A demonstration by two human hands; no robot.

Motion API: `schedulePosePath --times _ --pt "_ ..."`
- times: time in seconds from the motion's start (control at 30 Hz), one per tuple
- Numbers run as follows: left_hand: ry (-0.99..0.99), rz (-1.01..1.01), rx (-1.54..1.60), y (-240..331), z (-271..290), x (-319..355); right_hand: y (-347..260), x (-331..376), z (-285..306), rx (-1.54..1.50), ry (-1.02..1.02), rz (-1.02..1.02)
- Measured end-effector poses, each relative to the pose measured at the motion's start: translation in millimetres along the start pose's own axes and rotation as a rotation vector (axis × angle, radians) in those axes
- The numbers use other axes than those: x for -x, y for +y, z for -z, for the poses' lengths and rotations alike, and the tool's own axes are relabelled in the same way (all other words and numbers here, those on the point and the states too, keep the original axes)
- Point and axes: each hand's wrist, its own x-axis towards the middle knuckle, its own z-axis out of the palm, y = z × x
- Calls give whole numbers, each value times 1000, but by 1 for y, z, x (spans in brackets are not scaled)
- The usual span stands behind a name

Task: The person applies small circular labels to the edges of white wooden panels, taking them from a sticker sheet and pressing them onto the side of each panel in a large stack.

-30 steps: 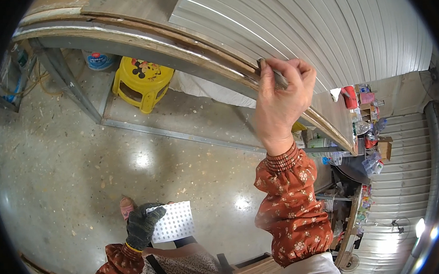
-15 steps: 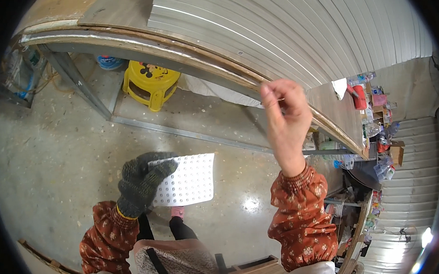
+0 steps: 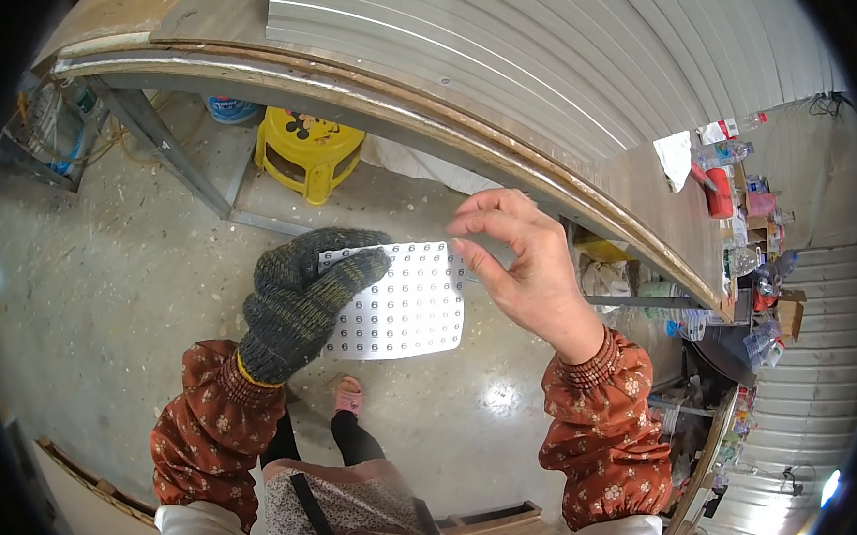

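A sheet (image 3: 413,302) is gripped by the left hand (image 3: 293,308); right of the sheet, the right hand (image 3: 533,274) is held, fingers parted.

One second ago, the right hand (image 3: 526,272) was at the edge of the bench (image 3: 659,197), with its fingers pinched together; now it has come away from there, lower and more to the left, and its thumb and fingers are spread apart. The gloved left hand (image 3: 300,303) has risen from near the lap, bringing the white sheet (image 3: 406,307) upward. The sheet's right upper corner is now just beside the right thumb; whether they touch, I cannot tell. Below the sheet, the pink shoe (image 3: 349,396) shows more fully than half a second ago.
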Motion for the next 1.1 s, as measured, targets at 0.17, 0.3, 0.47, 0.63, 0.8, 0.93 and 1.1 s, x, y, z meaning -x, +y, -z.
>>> schedulePosePath --times 0.17,0.3,0.47,0.63,0.8,0.93,1.1 --pt "2 -38 7 0 0 1 1 3 3 57 -23 10" --pt "9 -23 -24 0 0 3 3 5 3 61 -5 55" --pt "9 -12 57 -1 3 5 0 4 0 61 18 19" --pt "23 -20 62 -3 13 6 -5 -1 -8 88 -3 29" --pt "12 -13 73 0 12 6 -3 1 -7 126 33 81" --pt "14 3 157 -6 17 7 -4 -2 -14 186 46 148" --pt "55 -17 177 -10 22 7 -8 -6 -18 278 74 262"
